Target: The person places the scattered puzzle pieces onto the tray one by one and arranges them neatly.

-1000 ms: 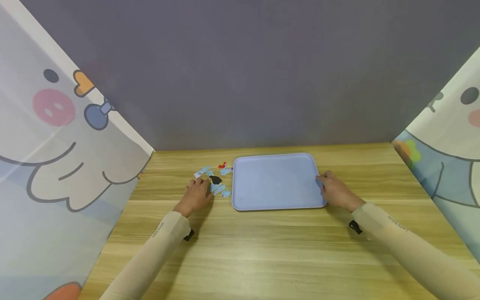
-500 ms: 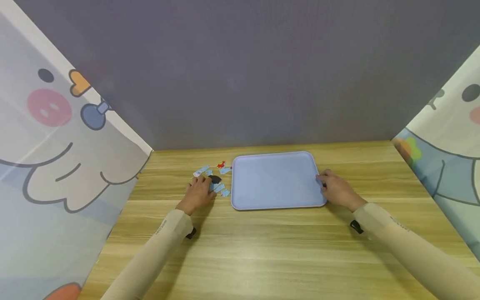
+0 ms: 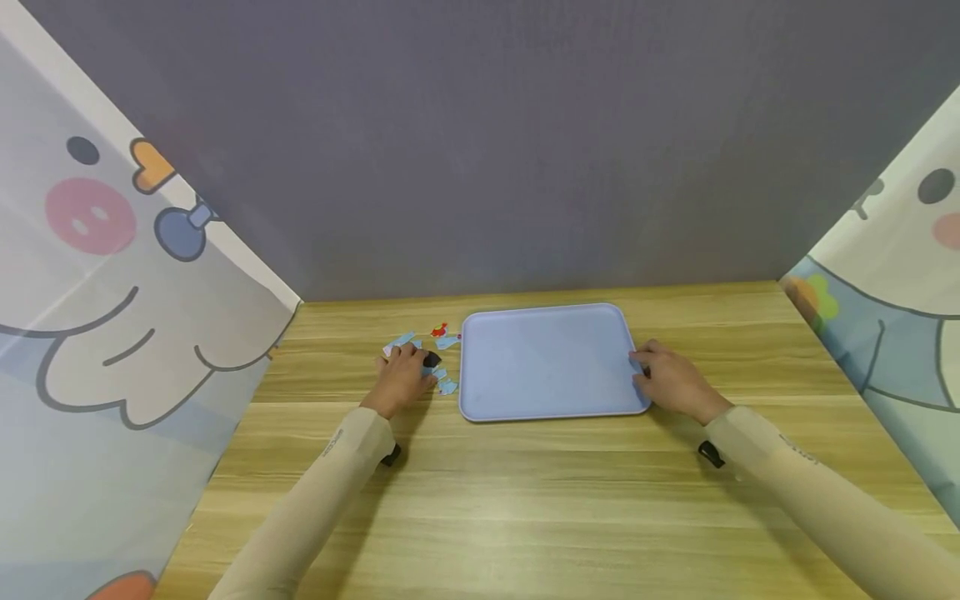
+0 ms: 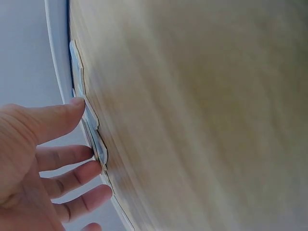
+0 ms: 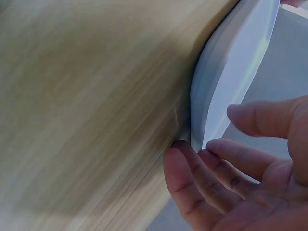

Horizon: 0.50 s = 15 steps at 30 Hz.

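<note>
Several flat light-blue pieces [image 3: 447, 387], like thin cardboard cut-outs, lie scattered left of a pale blue-lilac tray [image 3: 543, 362]. Among them are a black piece [image 3: 432, 359] and a small red-patterned piece [image 3: 439, 330]. My left hand [image 3: 401, 382] is over the near left pieces, partly hiding them, fingers loosely bent. In the left wrist view, its thumb and fingertips are at the edges of light-blue pieces [image 4: 90, 114]; firm contact is unclear. My right hand [image 3: 671, 382] touches the tray's right rim, its thumb apart from the other fingers in the right wrist view.
The wooden table [image 3: 540, 508] extends in front of the tray. A grey panel [image 3: 525, 150] stands behind it. Cartoon-printed sheets [image 3: 97, 333] flank the table on both sides. Dark objects sit below both wrists.
My left hand has shifted slightly right over the pieces, covering more of the light-blue ones beside the black piece. The right hand stays at the tray's rim. The head view has shifted slightly.
</note>
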Available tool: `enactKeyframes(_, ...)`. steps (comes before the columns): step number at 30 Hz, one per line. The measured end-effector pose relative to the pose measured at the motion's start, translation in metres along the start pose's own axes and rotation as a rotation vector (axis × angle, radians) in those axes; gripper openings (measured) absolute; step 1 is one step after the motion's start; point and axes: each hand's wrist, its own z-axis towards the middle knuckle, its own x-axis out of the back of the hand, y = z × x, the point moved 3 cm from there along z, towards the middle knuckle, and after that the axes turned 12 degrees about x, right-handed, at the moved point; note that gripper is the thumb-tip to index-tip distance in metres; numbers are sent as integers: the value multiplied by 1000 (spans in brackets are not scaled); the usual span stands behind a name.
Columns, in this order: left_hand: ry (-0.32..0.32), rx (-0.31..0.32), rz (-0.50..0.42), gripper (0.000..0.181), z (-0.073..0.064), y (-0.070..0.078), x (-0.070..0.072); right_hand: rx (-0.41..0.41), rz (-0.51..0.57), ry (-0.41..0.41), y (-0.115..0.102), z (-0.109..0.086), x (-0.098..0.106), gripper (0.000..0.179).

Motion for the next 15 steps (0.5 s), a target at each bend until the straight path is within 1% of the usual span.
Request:
enactKeyframes(4, -5, -7, -11, 50, 1, 1, 2, 18, 1, 12, 0, 0, 0, 39)
enactKeyframes(9, -12, -11, -27, 48, 2, 2, 3, 57, 9, 34, 1, 0, 1, 40)
enactKeyframes(15, -7, -4, -42, 43, 7, 1, 1, 84, 35, 37, 7, 0, 0, 42)
